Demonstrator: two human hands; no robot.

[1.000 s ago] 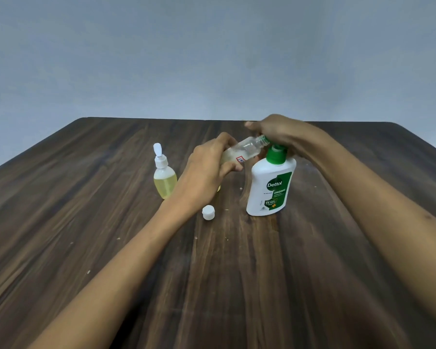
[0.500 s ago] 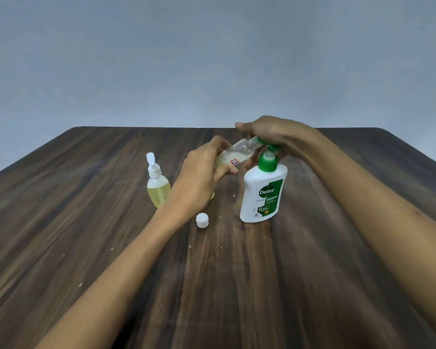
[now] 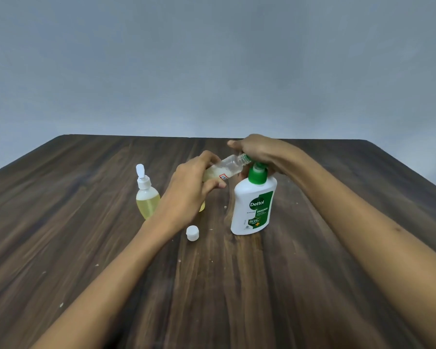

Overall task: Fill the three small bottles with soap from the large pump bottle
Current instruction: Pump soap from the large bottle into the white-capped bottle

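Observation:
A white Dettol pump bottle (image 3: 254,208) with a green pump stands upright on the dark wooden table (image 3: 237,285). My right hand (image 3: 258,150) lies over the pump head, fingers curled round it. My left hand (image 3: 190,191) grips a small clear bottle (image 3: 228,166), tilted with its open mouth at the green spout; pale soap sits in its lower part. A small bottle (image 3: 146,196) of yellow soap with an open flip cap stands to the left. Behind my left hand a sliver of another yellow bottle (image 3: 202,205) shows, mostly hidden.
A loose white cap (image 3: 192,233) lies on the table in front of my left hand. Small pale specks dot the wood. A plain grey wall rises behind the table's far edge.
The whole scene has shifted down and a little left in view, as my head tilted up. Both hands keep their holds on the small bottle and the pump.

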